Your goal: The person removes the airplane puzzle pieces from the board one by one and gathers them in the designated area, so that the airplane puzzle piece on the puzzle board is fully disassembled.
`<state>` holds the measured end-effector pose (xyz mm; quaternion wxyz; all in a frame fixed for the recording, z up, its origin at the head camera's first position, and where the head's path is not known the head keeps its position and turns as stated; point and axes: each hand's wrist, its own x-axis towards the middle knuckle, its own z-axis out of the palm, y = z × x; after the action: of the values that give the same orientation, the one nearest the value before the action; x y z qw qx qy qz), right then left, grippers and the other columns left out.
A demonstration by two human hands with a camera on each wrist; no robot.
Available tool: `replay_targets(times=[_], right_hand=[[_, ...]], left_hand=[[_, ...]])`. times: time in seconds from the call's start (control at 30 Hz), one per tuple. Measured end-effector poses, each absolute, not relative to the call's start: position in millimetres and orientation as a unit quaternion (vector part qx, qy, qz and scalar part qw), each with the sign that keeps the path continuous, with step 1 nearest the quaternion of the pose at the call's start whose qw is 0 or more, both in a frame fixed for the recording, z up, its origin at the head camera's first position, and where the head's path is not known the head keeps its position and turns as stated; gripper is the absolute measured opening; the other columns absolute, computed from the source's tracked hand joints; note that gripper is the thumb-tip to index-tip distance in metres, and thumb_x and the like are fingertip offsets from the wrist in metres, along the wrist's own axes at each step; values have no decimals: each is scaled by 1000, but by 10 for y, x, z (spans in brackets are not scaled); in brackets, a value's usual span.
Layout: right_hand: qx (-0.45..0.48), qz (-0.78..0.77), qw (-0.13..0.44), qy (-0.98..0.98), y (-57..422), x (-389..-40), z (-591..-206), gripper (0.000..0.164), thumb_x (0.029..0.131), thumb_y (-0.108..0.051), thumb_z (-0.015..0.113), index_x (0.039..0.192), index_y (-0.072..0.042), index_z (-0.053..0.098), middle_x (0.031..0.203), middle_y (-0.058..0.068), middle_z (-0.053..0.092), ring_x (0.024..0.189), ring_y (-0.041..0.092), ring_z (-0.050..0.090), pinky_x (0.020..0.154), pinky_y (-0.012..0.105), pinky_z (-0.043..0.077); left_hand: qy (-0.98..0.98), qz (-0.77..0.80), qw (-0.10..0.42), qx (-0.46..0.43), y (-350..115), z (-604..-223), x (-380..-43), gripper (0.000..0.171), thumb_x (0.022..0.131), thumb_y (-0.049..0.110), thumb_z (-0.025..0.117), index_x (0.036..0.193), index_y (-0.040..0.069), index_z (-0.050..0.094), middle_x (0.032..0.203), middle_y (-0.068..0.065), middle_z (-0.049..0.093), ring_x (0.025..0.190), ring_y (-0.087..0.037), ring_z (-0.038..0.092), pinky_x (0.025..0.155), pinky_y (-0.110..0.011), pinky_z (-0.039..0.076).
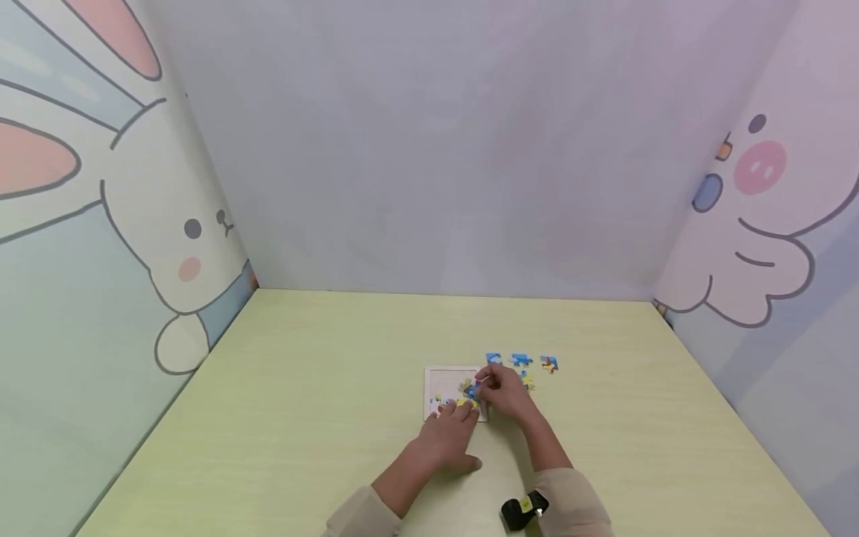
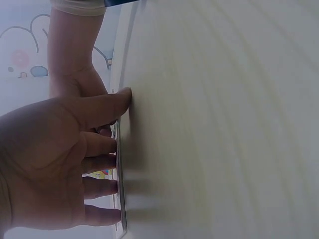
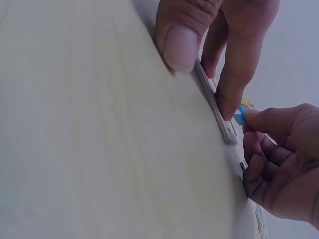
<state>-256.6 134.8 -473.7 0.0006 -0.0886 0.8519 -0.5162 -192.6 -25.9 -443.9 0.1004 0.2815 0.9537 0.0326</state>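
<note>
A square puzzle tray (image 1: 451,374) with a pale rim lies on the table, its lower part filled with several colourful jigsaw pieces. My left hand (image 1: 446,438) rests its extended fingers on the tray's near side, over some of those pieces; in the left wrist view its fingertips sit along the tray edge (image 2: 121,199). My right hand (image 1: 506,391) is at the tray's right side. Between its thumb and index finger it pinches a blue jigsaw piece (image 3: 240,115), mostly hidden by the fingers.
Loose jigsaw pieces lie right of the tray: a blue one (image 1: 493,359), another blue one (image 1: 520,359), a blue-and-red one (image 1: 549,363) and a yellow one (image 1: 528,381) partly behind my right hand. A black device (image 1: 523,511) sits at my right sleeve. Printed walls enclose the table.
</note>
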Motion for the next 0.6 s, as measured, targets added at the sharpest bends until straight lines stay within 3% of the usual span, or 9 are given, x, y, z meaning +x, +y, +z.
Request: replay_targets(times=[0.6], right_hand=[[-60, -583, 18, 810, 1493, -2546, -4541, 14, 86, -4, 66, 97, 3, 62, 77, 9, 59, 64, 18, 49, 53, 26, 41]], left_hand=[[955, 38, 104, 275, -246, -4445, -1941, 76, 77, 49, 70, 138, 12, 45, 143, -2, 38, 130, -25, 34, 94, -44, 39]])
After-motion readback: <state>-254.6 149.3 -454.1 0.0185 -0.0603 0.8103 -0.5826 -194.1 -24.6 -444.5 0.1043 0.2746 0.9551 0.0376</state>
